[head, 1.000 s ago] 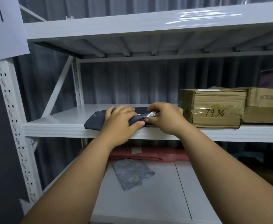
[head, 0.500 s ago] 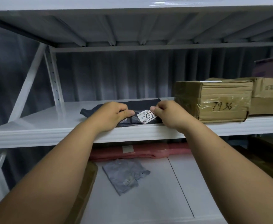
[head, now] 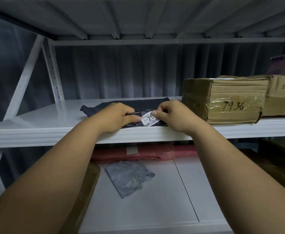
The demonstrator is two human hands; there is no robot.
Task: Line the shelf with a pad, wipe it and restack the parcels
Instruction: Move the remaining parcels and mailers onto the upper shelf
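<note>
**Both hands pinch a dark parcel at the shelf's near edge**

On the white metal shelf (head: 37, 122), the left hand (head: 114, 117) curls over a flat black parcel (head: 138, 105), its thumb pressed beside the white label (head: 149, 119). The right hand (head: 174, 115) pinches the same parcel at the label's right end, so each grip is clenched on the bag. The hands cover much of the parcel, and the label's print is partly hidden. Just right stands a taped cardboard box (head: 226, 100) marked 7936, with a second carton (head: 282, 95) cut off by the frame. On the lower shelf (head: 155, 208) lie a grey mailer (head: 128, 176) and, farther back, a pink bag (head: 138, 154). Dark corrugated wall (head: 121, 70) closes the far side.
</note>
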